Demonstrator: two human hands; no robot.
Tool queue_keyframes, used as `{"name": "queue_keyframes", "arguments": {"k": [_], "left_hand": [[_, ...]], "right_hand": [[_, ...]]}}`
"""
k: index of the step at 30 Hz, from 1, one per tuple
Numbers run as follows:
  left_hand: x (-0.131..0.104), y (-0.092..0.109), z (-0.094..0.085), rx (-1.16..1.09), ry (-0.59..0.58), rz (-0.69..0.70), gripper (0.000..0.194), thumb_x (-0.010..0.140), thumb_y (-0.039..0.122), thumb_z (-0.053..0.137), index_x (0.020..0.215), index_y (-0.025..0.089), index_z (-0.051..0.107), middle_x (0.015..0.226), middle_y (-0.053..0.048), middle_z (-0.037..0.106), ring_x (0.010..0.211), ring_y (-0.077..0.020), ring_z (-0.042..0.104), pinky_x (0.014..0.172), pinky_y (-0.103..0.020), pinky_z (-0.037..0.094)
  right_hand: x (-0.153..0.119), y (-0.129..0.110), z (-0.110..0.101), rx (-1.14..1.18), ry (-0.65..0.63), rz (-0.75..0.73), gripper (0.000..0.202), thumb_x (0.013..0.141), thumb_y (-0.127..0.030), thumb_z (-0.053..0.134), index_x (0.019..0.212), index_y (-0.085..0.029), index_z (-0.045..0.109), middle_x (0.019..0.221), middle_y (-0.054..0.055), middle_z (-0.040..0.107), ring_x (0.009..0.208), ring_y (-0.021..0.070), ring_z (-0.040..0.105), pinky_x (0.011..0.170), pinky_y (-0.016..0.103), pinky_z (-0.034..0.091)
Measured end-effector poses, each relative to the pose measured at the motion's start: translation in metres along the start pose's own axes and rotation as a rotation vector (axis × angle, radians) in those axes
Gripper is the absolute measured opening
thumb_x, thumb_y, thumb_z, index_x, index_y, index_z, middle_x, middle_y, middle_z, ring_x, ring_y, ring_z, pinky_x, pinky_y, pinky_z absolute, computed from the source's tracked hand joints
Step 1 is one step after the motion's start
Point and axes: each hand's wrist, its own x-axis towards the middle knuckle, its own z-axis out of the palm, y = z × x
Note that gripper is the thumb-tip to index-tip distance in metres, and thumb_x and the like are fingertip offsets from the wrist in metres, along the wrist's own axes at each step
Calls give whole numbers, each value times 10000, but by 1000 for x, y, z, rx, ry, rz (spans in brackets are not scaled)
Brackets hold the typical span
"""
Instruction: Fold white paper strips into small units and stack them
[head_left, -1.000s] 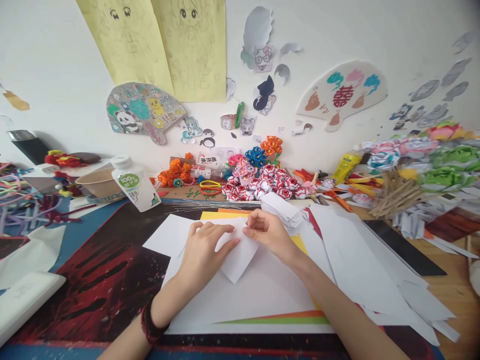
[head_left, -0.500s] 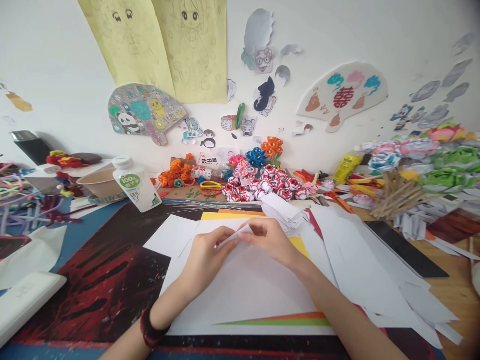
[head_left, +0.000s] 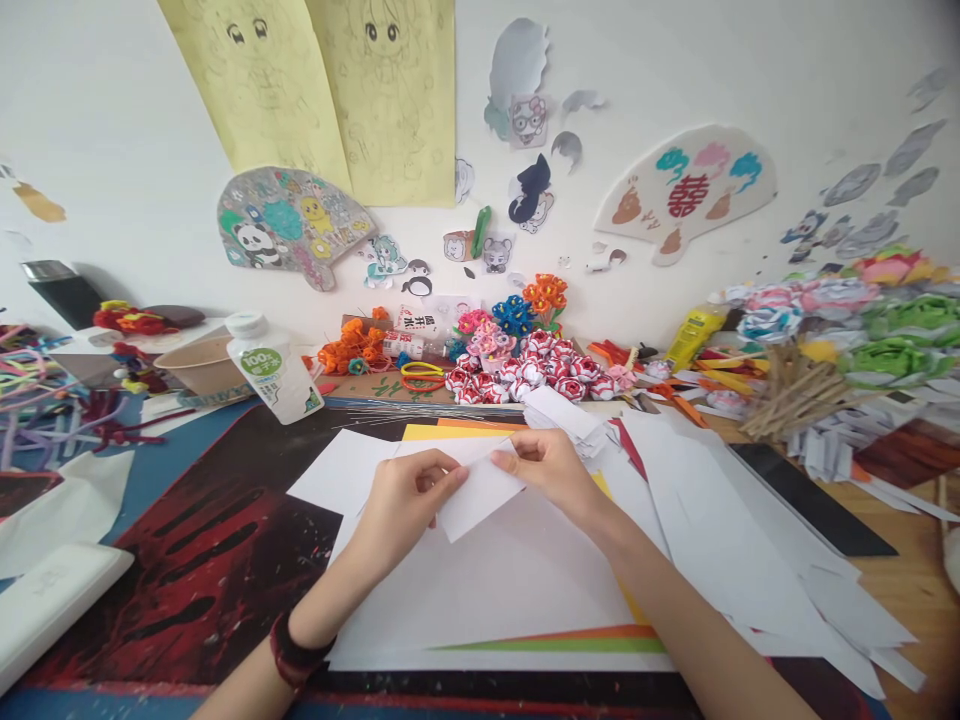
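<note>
A small white piece of paper point(head_left: 482, 492) is held tilted between my two hands, its broad face turned toward me. My left hand point(head_left: 412, 500) pinches its left edge between thumb and fingers. At its upper right corner, my right hand point(head_left: 551, 475) grips it with thumb and forefinger. Below both hands lies a large white sheet point(head_left: 480, 590) on top of coloured sheets, with green and orange edges showing near the front. Just behind my right hand is a pile of small white papers point(head_left: 566, 418). Another white sheet point(head_left: 341, 472) lies left of my left hand.
Loose white sheets point(head_left: 731, 530) and a black strip point(head_left: 814, 500) lie to the right. Red-and-white paper flowers point(head_left: 555, 375) line the back. A white bottle point(head_left: 274, 370) stands back left, and a white case point(head_left: 60, 610) sits front left on the dark mat point(head_left: 187, 570).
The paper has turned so that its broad face now shows and hangs lower between the hands. My hands have moved slightly apart, the right one a little to the right.
</note>
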Motion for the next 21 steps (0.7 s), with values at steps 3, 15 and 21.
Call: {"name": "queue_keyframes", "arguments": {"k": [3,15,21], "left_hand": [[2,-4,-1,-32,62,1,222,834,394,574,890,193,653,704,7,654,487,-104,535,494,-220,425],[1,-2,-4,198,267,74,142,869,303,515,886,211,622,652,20,650,592,-139,566,600,-241,415],[-3,2,5,219,123,192,215,908,273,435,965,218,635,812,-15,694,695,-152,609,628,-241,431]], "right_hand": [[1,-2,-3,-4,83,15,386,686,-490,731,772,-115,705,719,67,674,635,185,609,544,270,459],[2,1,-2,-111,72,-52,378,698,-520,705,681,-143,681,636,38,623,625,187,582,533,263,436],[1,1,5,-181,-35,-90,380,722,-515,692,634,-150,641,600,1,558,566,134,507,506,236,376]]}}
